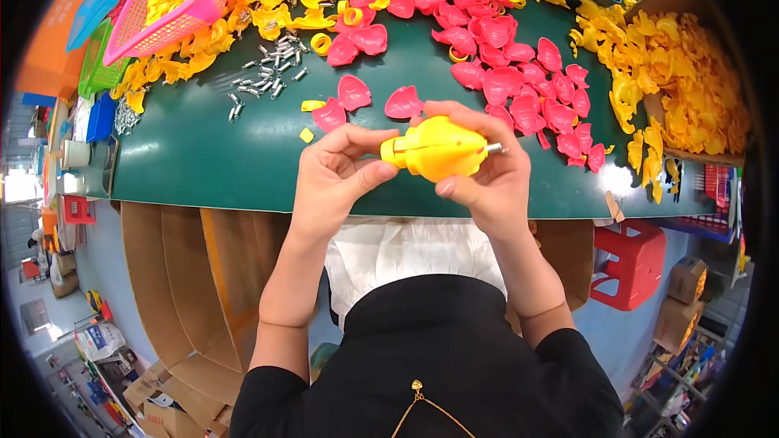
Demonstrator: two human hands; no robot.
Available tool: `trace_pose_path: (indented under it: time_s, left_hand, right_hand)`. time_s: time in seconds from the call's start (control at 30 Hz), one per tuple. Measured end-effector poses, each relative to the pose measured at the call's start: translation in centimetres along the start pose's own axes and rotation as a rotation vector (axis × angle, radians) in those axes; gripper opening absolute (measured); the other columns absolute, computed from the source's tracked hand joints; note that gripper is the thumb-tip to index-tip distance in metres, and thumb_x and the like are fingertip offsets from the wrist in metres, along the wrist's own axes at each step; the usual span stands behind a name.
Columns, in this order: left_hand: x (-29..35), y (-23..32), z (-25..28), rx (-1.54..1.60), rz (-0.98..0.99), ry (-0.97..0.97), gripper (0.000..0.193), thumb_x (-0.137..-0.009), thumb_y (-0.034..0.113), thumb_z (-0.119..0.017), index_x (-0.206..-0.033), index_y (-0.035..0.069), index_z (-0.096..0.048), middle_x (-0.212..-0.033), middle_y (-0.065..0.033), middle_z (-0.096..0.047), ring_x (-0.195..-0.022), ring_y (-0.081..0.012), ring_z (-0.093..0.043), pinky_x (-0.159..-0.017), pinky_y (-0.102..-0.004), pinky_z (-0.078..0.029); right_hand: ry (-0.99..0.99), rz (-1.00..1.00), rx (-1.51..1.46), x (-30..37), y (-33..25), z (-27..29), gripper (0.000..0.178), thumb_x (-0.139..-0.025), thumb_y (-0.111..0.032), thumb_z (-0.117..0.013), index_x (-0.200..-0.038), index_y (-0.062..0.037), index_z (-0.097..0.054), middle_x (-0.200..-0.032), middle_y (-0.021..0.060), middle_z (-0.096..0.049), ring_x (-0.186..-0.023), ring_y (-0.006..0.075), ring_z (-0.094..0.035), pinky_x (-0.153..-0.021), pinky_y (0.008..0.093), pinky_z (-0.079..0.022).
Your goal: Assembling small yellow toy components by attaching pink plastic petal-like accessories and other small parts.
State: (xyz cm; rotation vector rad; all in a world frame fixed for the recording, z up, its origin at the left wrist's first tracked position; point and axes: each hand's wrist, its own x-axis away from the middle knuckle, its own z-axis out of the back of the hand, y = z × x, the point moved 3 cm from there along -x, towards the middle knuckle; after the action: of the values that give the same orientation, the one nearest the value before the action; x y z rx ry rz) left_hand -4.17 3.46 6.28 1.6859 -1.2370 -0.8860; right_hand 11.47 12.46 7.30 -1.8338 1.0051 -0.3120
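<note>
Over the front edge of the green table (203,166), both my hands hold a rounded yellow plastic part (442,148) with a seam along its body. My left hand (331,174) pinches the narrow yellow collar (389,152) at its left end between thumb and fingertips. Wrapped round the wider body, my right hand (505,182) has its thumb below and fingers above. A metal pin (496,148) sticks out at the right end. Just beyond lie three red shell pieces, one of them a red shell (354,92), and a small yellow ring (312,105).
Metal pins (274,65) are scattered at the left. Red shells (503,85) heap across the back and right. A pink basket (162,20) and a cardboard box (661,113) hold yellow parts. Below the table stand an open carton (174,268) and a red stool (633,264).
</note>
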Motion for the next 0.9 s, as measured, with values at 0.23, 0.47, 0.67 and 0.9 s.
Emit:
trace_pose_path:
  time_s: [0.23,0.47,0.67,0.9]
  left_hand:
    - [1.5,-2.3,-0.7,0.054,0.02,-0.036,0.032,-0.081,-0.006,-0.071,-0.111,-0.008,-0.061,-0.106,-0.0139,-0.066,-0.1,-0.0173,-0.064,-0.09,-0.0297,-0.054]
    - [1.2,-3.2,-1.4,-0.922,-0.223,-0.156,0.039,-0.08,0.007,-0.073,-0.117,0.0,-0.064,-0.115,-0.0112,-0.065,-0.102,-0.0215,-0.061,-0.089,-0.0343,-0.05]
    - [2.1,-3.5,-1.9,-0.172,-0.014,0.049,0.028,-0.076,0.001,-0.076,-0.102,0.001,-0.068,-0.112,-0.01,-0.066,-0.104,-0.0242,-0.061,-0.091,-0.0336,-0.047]
    - [2.0,-2.7,-1.1,-0.788,-0.282,0.017,0.025,-0.073,0.009,-0.08,-0.096,0.002,-0.07,-0.097,-0.0065,-0.069,-0.106,-0.0235,-0.057,-0.091,-0.0347,-0.046]
  right_hand:
    - [-0.19,-0.192,0.138,-0.5,-1.9,1.5,0.06,-0.069,-0.001,-0.082,-0.123,-0.0002,-0.056,-0.125,0.0205,-0.058,-0.114,0.027,-0.059,-0.096,0.0389,-0.05]
    - [-0.19,-0.208,0.517,1.3,-1.2,2.5,0.05,-0.071,0.0,-0.079,-0.119,-0.0007,-0.062,-0.122,0.0144,-0.062,-0.11,0.0197,-0.061,-0.095,0.0341,-0.05]
    - [-0.264,-0.033,0.909,2.0,-0.8,1.5,0.043,-0.071,-0.007,-0.08,-0.111,-0.0025,-0.064,-0.117,0.0154,-0.064,-0.107,0.0285,-0.064,-0.088,0.0349,-0.051]
    - [-0.103,0.121,0.966,3.9,1.3,1.1,0.039,-0.074,-0.006,-0.077,-0.11,-0.0024,-0.062,-0.115,0.0146,-0.063,-0.106,0.0292,-0.062,-0.087,0.0355,-0.051]
